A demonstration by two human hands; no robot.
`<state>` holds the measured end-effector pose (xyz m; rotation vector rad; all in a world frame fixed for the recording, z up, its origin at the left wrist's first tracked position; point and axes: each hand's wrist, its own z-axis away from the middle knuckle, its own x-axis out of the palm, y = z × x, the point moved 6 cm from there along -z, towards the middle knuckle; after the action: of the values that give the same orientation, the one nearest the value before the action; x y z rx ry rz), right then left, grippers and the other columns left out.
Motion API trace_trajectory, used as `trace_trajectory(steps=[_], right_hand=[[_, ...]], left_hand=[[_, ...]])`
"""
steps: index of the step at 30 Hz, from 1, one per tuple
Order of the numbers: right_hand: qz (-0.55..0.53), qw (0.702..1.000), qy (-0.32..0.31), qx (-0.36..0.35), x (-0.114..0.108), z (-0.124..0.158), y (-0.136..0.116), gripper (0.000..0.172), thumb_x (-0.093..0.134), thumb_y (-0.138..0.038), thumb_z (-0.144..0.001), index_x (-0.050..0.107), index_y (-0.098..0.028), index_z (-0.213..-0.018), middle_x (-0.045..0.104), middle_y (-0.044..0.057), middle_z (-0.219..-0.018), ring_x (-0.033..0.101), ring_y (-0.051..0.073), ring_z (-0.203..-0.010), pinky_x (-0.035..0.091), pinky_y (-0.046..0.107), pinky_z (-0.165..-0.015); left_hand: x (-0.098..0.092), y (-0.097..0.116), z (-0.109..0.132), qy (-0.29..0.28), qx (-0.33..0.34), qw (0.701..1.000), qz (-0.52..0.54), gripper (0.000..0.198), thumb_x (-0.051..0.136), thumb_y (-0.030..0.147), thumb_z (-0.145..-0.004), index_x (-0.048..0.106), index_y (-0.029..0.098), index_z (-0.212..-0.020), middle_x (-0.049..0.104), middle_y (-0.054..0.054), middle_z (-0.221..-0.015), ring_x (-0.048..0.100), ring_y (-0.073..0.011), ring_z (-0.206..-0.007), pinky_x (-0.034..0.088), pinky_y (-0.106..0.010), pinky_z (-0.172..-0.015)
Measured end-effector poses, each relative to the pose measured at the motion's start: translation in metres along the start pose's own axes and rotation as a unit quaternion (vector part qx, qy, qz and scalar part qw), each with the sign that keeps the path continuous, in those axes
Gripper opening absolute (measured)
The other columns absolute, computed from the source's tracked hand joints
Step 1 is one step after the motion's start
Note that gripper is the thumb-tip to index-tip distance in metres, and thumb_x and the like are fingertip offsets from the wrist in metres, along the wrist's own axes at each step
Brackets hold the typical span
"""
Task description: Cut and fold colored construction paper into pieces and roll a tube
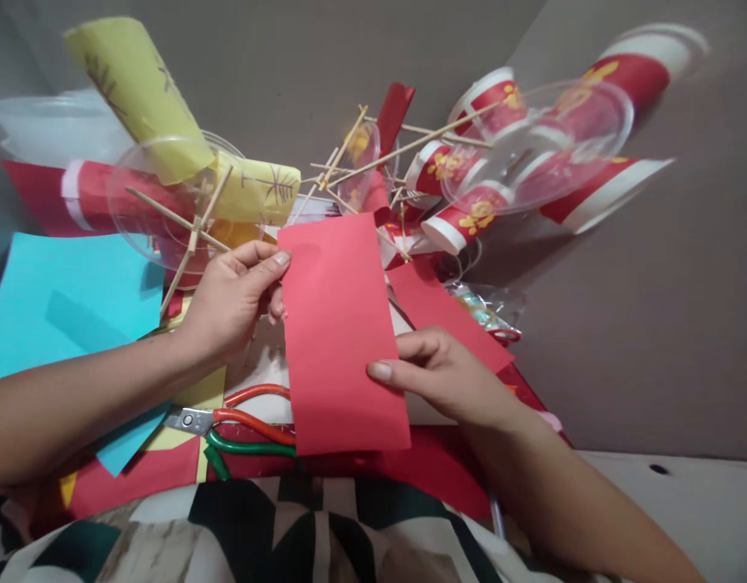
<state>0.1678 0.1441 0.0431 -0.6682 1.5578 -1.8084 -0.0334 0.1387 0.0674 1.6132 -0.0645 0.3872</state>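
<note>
A rectangular sheet of red paper (343, 332) is held up in front of me, slightly tilted. My left hand (236, 295) pinches its upper left edge between thumb and fingers. Lower on the right edge, my right hand (443, 372) grips it with the thumb in front and the fingers behind. Below my left hand lie scissors (252, 417) with orange handles, their grips partly hidden by the sheet. Green-handled pliers or scissors (245, 445) lie just under them. Another red paper piece (446, 312) rests behind my right hand.
A cyan sheet (63, 300) lies at the left. Behind stand clear plastic discs with yellow paper tubes (142, 97), red-and-white paper cups (471, 217) and crossed wooden sticks (194, 231). A clear plastic packet (486, 308) sits at the right, near the grey wall (653, 324).
</note>
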Motion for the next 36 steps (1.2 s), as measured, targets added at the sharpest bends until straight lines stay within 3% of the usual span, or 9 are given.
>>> trace_trajectory(steps=[6,11,16,19,25,27,31,36], right_hand=[[-0.020,0.998,0.055,0.018,-0.014,-0.001,0.003,0.042,0.072,-0.055,-0.080,0.068,-0.020,-0.057,0.059,-0.002,-0.050,0.046,0.009,-0.045,0.038,0.024,-0.045],[-0.030,0.999,0.038,0.017,-0.016,-0.005,0.002,0.049,0.072,-0.049,-0.080,0.054,-0.020,-0.045,0.044,-0.005,-0.041,0.033,0.006,-0.039,0.025,0.023,-0.041],[-0.060,0.996,0.051,0.037,-0.030,-0.001,-0.006,0.050,0.078,-0.040,-0.072,0.045,-0.020,-0.041,0.035,-0.007,-0.042,0.025,0.004,-0.040,0.018,0.022,-0.040],[-0.055,0.993,0.065,0.080,-0.042,0.001,-0.006,0.047,0.080,-0.034,-0.067,0.044,-0.019,-0.041,0.034,-0.007,-0.042,0.028,0.004,-0.040,0.019,0.022,-0.039],[-0.053,0.988,-0.025,0.144,-0.038,-0.008,0.007,0.036,0.075,-0.030,-0.063,0.049,-0.017,-0.042,0.038,-0.006,-0.042,0.030,0.004,-0.040,0.019,0.021,-0.040],[-0.056,0.985,-0.059,0.149,-0.031,-0.013,0.012,0.037,0.074,-0.029,-0.064,0.048,-0.017,-0.041,0.036,-0.007,-0.042,0.027,0.003,-0.040,0.017,0.021,-0.040],[-0.069,0.982,-0.095,0.147,-0.023,-0.018,0.017,0.042,0.075,-0.028,-0.065,0.043,-0.017,-0.040,0.031,-0.009,-0.041,0.023,0.003,-0.040,0.018,0.021,-0.041],[-0.105,0.984,-0.063,0.130,-0.020,-0.020,0.019,0.043,0.082,-0.038,-0.069,0.053,-0.016,-0.047,0.042,-0.007,-0.046,0.031,0.004,-0.044,0.025,0.021,-0.044]], left_hand=[[0.000,-0.030,-0.005,-0.018,-0.098,0.995,0.004,0.015,0.070,0.022,-0.080,0.059,0.016,-0.072,0.056,0.004,-0.047,0.049,-0.0062,-0.039,0.037,-0.015,-0.039],[-0.006,-0.050,-0.014,-0.038,-0.194,0.980,0.026,0.014,0.075,0.022,-0.077,0.061,0.016,-0.077,0.058,0.004,-0.056,0.056,-0.0070,-0.048,0.043,-0.015,-0.043],[-0.005,-0.058,-0.024,-0.089,-0.184,0.978,0.032,0.023,0.076,0.036,-0.079,0.067,0.018,-0.091,0.070,0.000,-0.080,0.066,-0.0113,-0.068,0.055,-0.022,-0.064],[-0.004,-0.057,-0.027,-0.088,-0.171,0.981,0.027,0.030,0.073,0.045,-0.080,0.067,0.018,-0.090,0.069,0.001,-0.075,0.066,-0.0128,-0.068,0.054,-0.024,-0.068],[0.001,-0.053,-0.024,-0.119,-0.243,0.962,0.024,0.055,0.066,0.069,-0.075,0.070,0.014,-0.080,0.070,-0.007,-0.068,0.068,-0.0207,-0.065,0.051,-0.029,-0.060],[0.002,-0.053,-0.022,-0.124,-0.263,0.957,0.016,0.049,0.075,0.063,-0.070,0.071,0.014,-0.076,0.071,-0.006,-0.066,0.066,-0.0183,-0.060,0.050,-0.027,-0.057],[0.003,-0.058,-0.015,-0.142,-0.278,0.950,-0.029,0.025,0.088,0.032,-0.066,0.073,0.013,-0.075,0.073,-0.003,-0.069,0.066,-0.0125,-0.058,0.051,-0.021,-0.056],[0.005,-0.061,-0.010,-0.133,-0.266,0.954,-0.041,0.017,0.086,0.029,-0.070,0.076,0.016,-0.075,0.074,-0.001,-0.067,0.066,-0.0104,-0.056,0.052,-0.018,-0.054]])
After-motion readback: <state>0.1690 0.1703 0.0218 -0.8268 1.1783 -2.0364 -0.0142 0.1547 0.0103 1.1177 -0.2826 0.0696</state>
